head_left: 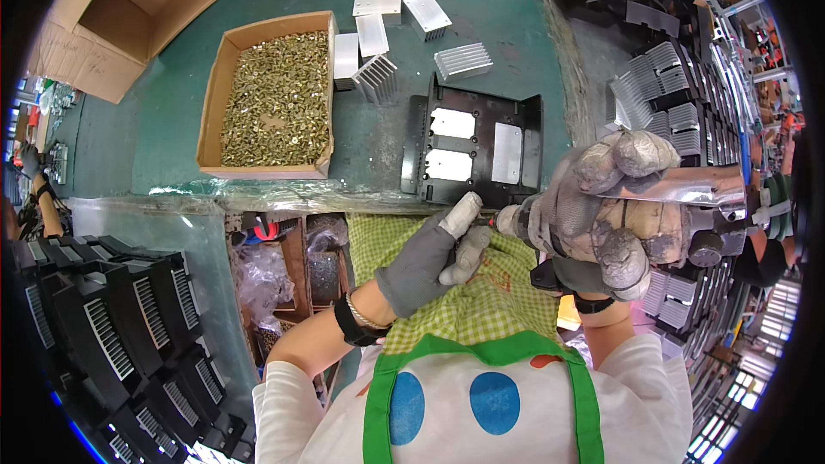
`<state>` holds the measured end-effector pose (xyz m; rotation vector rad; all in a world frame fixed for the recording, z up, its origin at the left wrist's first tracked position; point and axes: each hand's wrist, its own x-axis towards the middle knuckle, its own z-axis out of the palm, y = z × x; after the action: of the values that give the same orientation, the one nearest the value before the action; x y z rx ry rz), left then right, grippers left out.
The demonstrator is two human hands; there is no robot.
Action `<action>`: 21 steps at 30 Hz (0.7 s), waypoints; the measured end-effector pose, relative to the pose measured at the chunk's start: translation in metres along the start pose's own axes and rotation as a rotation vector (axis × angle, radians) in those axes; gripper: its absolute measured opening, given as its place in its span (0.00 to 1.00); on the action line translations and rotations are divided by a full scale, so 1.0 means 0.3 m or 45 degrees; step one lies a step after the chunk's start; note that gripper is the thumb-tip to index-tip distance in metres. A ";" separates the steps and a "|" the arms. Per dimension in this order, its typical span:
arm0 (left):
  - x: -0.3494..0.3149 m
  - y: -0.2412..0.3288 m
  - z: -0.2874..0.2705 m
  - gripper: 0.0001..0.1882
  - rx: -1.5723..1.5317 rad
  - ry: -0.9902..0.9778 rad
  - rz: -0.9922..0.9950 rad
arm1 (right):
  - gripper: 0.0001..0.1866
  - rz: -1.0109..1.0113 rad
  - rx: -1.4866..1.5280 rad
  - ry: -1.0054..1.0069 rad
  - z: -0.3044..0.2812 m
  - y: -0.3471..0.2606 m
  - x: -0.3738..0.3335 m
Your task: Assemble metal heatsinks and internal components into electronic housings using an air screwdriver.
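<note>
My right hand (606, 215), in a grey glove with taped fingertips, is wrapped round a power screwdriver (700, 193) with a metal barrel. The driver's tip points left, toward my left hand (430, 253). That hand, gloved alike, has its fingers curled together at the tip; whatever they pinch is hidden. Just beyond both hands lies a black metal housing (488, 180) on the green bench, with silver heat sinks (507, 153) showing in its cutouts. Loose finned heat sinks (463, 61) are scattered behind it. To the left sits a cardboard tray of small brass-coloured screws (275, 99).
An open cardboard box (112, 26) stands at the far left of the bench (163, 129). Black finned housings (112, 326) are stacked at the lower left, and more (687, 103) at the right. Bins with plastic bags (266, 275) sit below the bench edge.
</note>
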<state>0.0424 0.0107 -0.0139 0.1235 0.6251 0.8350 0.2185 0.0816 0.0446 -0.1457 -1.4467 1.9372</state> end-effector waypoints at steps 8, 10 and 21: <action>-0.017 -0.026 -0.005 0.25 -0.051 0.056 0.036 | 0.31 -0.129 -0.449 0.587 0.022 -0.004 0.046; -0.022 -0.025 -0.025 0.23 -0.038 0.015 -0.017 | 0.31 -0.186 -0.749 0.525 -0.009 0.038 0.079; 0.012 -0.013 -0.057 0.21 0.275 -0.052 0.081 | 0.31 0.061 -0.523 0.355 -0.017 0.094 0.069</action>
<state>0.0371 0.0083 -0.0308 0.3572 0.6742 0.8223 0.1923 0.0944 0.0244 -0.6169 -1.6378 1.5576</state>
